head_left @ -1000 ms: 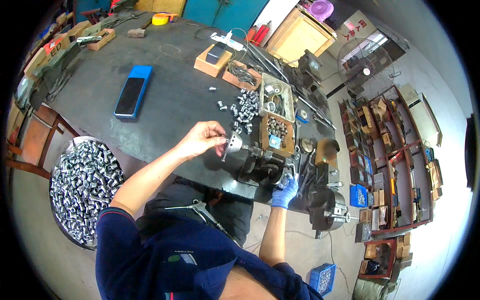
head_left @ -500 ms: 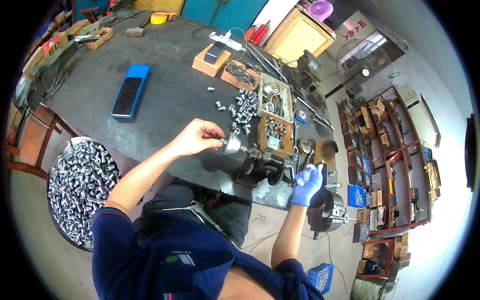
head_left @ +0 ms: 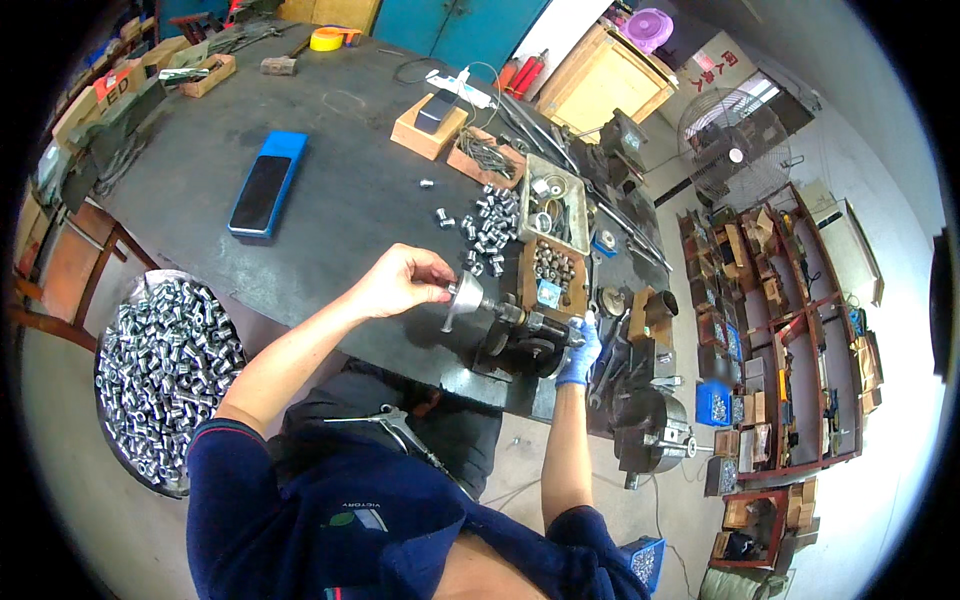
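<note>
My left hand (head_left: 405, 280) is bare and pinched at the open front of a cone-shaped metal cup (head_left: 466, 301); what its fingertips hold is mostly hidden. The cup sits on the left end of a dark metal spindle fixture (head_left: 522, 335) mounted at the bench's near edge. At the fixture's right end, my right hand (head_left: 580, 350), in a blue glove, is closed around its handle, which the fingers largely cover. Just behind the cup lies a pile of shiny metal fittings (head_left: 492, 222), beside a wooden box of darker fittings (head_left: 553, 270).
A round tub heaped with metal fittings (head_left: 165, 380) stands left of the bench. A blue-cased phone-like device (head_left: 268, 185) lies on the dark tabletop (head_left: 340, 170). Right of the fixture are wrenches (head_left: 606, 370) and a heavy vise (head_left: 652, 430). An air gun (head_left: 395, 425) rests across my lap.
My right hand has moved left from beside the vise to the fixture's right end and closed there. My left hand stays by the cup, which now looks wider and turned differently.
</note>
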`<state>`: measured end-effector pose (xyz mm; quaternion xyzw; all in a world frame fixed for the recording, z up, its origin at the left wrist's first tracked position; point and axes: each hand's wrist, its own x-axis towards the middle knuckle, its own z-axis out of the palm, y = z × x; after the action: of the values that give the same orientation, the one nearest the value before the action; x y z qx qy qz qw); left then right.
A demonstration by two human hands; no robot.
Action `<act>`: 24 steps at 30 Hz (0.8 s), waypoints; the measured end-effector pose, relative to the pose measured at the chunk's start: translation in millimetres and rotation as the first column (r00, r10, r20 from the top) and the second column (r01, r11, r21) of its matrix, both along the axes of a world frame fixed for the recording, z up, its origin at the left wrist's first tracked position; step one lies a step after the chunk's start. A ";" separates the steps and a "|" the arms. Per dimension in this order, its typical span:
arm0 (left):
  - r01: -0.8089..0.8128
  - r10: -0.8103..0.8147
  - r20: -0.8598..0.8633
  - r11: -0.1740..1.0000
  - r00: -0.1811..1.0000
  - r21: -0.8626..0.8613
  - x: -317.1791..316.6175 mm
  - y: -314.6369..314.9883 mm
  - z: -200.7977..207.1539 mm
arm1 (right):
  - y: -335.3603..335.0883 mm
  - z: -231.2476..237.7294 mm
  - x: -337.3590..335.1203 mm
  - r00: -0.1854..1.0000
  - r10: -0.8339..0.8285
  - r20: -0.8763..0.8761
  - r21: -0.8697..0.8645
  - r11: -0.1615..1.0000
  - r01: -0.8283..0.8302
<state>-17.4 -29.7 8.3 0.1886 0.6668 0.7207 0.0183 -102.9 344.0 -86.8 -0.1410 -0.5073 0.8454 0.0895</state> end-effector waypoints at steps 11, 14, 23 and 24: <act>0.020 -0.027 0.129 0.998 0.991 0.056 -0.2 0.3 6.0 | -1.8 13.5 -22.8 0.971 0.034 -0.238 0.111 0.994 -0.008; -0.011 -0.014 0.173 0.990 0.985 0.139 7.3 4.7 4.8 | -6.2 54.1 -11.9 0.969 0.096 -0.230 0.075 0.994 -0.080; -0.104 0.012 0.245 0.924 0.969 0.368 9.4 10.4 -16.5 | -8.1 90.5 98.6 0.911 0.062 -0.407 -0.065 0.993 -0.097; -0.095 -0.002 0.259 0.928 0.966 0.360 8.6 9.9 -15.5 | -9.0 84.2 111.2 0.921 0.071 -0.383 -0.043 0.995 -0.095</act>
<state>-8.8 -19.8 -7.2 0.0783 0.5158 0.8516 0.0507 8.3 335.0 -2.6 0.0450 -0.4597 0.8748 0.1460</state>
